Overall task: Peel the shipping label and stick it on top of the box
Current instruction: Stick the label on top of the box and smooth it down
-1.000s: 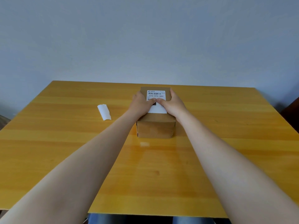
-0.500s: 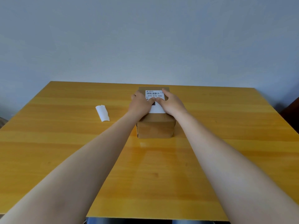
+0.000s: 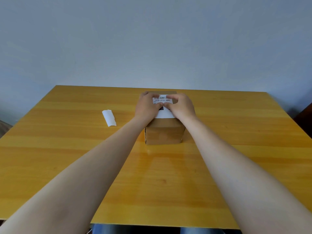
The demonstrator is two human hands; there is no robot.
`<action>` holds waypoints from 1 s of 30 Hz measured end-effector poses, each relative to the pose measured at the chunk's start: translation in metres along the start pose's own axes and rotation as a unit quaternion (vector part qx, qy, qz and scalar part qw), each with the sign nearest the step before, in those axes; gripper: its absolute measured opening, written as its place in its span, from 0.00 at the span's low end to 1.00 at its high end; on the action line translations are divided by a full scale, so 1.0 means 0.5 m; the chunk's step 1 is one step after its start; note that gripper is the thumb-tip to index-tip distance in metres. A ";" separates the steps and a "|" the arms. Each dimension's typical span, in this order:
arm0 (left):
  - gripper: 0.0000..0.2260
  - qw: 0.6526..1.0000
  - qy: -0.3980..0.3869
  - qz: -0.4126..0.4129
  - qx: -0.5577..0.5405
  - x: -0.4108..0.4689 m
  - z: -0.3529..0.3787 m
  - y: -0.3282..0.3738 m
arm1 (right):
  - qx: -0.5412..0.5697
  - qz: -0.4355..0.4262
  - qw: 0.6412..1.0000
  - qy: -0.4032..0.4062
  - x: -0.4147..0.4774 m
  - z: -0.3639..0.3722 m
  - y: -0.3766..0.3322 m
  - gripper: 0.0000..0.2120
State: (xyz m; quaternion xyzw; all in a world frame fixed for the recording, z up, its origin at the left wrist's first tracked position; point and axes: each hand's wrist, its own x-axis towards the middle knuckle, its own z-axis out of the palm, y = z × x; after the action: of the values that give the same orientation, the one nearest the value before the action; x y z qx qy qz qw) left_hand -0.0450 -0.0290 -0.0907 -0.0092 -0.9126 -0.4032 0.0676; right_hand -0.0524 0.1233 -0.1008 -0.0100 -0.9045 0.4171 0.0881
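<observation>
Both hands, left hand [image 3: 147,105] and right hand [image 3: 181,106], press spread fingers flat on the shipping label [image 3: 166,114] atop the box [image 3: 163,132]. Uneven pressing could trap wrinkles, and its 6 o'clock edge possibly overhangs. The backing strip [image 3: 109,117] lies at 9 o'clock on the surface [image 3: 67,149].

Both hands sit right on the shipping label [image 3: 164,107], so the left hand [image 3: 147,107] covers its left edge and the right hand [image 3: 181,107] hides the right side, and apart from the big code line the small print and barcode are too tiny to read. Most of the box [image 3: 163,132] top is buried under them too, and both forearms run off the bottom corners. Something dark at the far right edge is cut off, can't tell what it is.
</observation>
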 end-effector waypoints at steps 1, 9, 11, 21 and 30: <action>0.15 1.000 -0.003 0.001 0.001 0.000 0.001 0.000 | 0.009 0.004 1.000 -0.006 -0.001 0.000 0.000 0.15; 0.07 0.999 0.000 -0.006 -0.034 0.009 0.002 -0.009 | 0.043 0.009 0.999 -0.021 -0.001 -0.001 -0.006 0.07; 0.08 0.999 -0.013 -0.016 -0.047 0.012 0.001 -0.010 | 0.080 0.027 0.995 -0.043 -0.001 -0.005 -0.008 0.07; 0.20 0.993 -0.020 -0.057 -0.097 0.018 0.005 -0.038 | 0.141 0.079 0.986 -0.051 -0.008 -0.014 -0.002 0.11; 0.18 0.988 -0.051 -0.120 -0.079 0.040 0.007 -0.029 | 0.090 0.134 0.983 -0.088 0.023 0.002 0.000 0.32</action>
State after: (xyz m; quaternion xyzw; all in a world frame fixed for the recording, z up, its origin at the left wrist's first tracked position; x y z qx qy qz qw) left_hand -0.0661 -0.0368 -0.1009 0.0742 -0.8746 -0.4783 -0.0289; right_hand -0.0639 0.1235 -0.0998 -0.0864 -0.8579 0.5042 -0.0482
